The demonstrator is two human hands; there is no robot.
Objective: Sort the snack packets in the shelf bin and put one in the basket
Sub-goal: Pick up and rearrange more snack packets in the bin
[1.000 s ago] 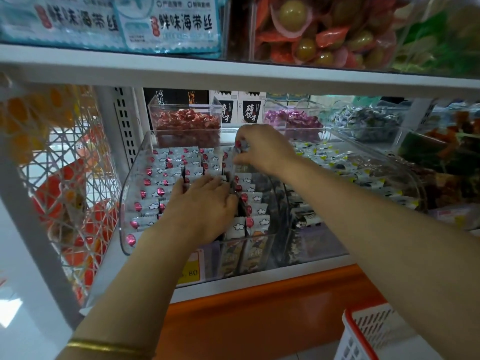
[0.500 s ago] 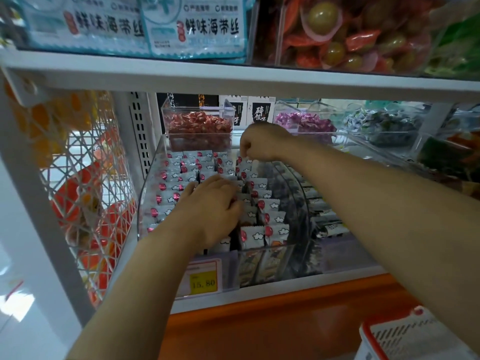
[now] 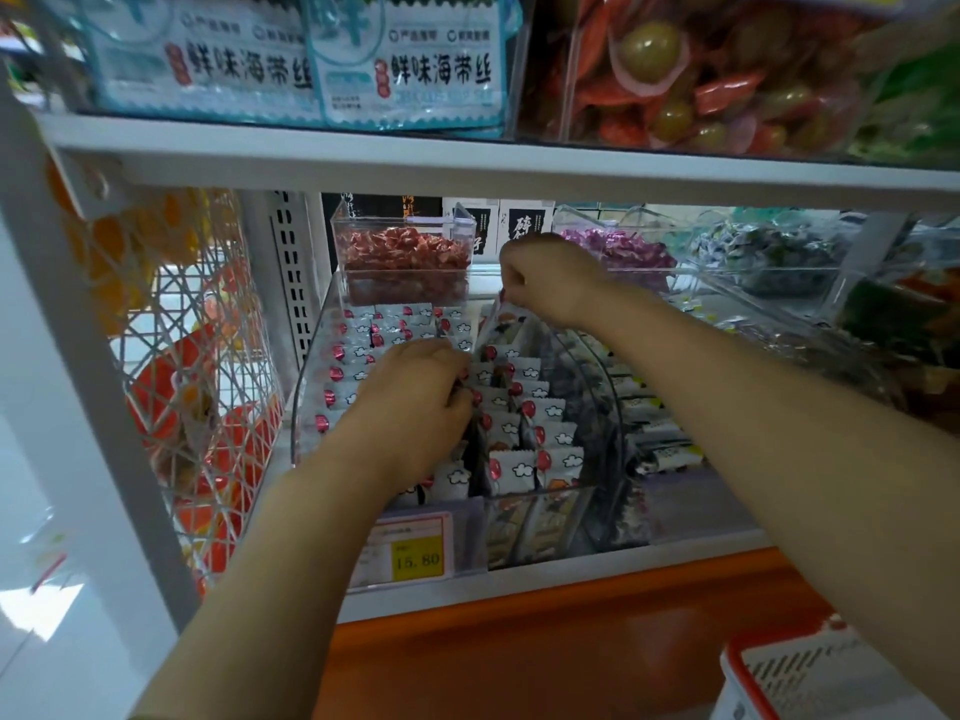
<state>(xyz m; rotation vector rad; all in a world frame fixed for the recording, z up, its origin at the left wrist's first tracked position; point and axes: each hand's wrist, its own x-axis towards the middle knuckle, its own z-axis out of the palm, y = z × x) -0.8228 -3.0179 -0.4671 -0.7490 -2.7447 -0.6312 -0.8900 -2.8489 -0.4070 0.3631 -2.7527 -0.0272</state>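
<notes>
A clear plastic shelf bin (image 3: 306, 387) holds several rows of white snack packets (image 3: 524, 407) printed with red dots and clouds. My left hand (image 3: 410, 402) lies in the middle of the bin, its fingers curled into the gap between two packet rows and touching packets there. At the back of the right row, my right hand (image 3: 545, 278) pinches the top of one snack packet (image 3: 506, 324) and holds it lifted above its neighbours. The white basket with a red rim (image 3: 779, 678) shows at the bottom right corner.
A yellow price tag (image 3: 415, 558) reading 15.80 sits on the bin's front. Clear bins of red candies (image 3: 405, 262) and purple candies (image 3: 618, 252) stand behind. A white shelf board (image 3: 467, 163) runs low overhead. A wire rack (image 3: 182, 381) stands at the left.
My right hand has closed tighter and drawn one packet up from the back of the right row. My left hand's fingers have curled deeper between the rows. The view has shifted slightly.
</notes>
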